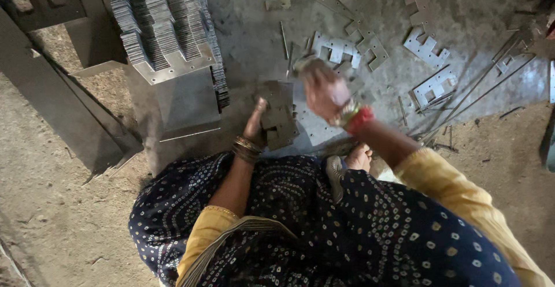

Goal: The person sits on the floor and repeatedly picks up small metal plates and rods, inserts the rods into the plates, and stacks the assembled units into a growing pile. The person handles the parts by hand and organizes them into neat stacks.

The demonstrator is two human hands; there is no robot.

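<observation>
Left hand (255,126) clasped small stack of grey notched sheet-metal plates (277,119); blurred right hand (324,90) gripped one loose plate (304,63), best squared edge-to-edge before joining.

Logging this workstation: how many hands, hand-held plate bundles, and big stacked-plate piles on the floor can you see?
Hands: 2 (left hand, right hand)
Plate bundle, held in the left hand: 1
Stacked-plate pile on the floor: 1
Total: 4

Tall rows of stacked metal plates (165,24) at the back, thin metal rods (488,82) on the dusty floor (52,206).
</observation>
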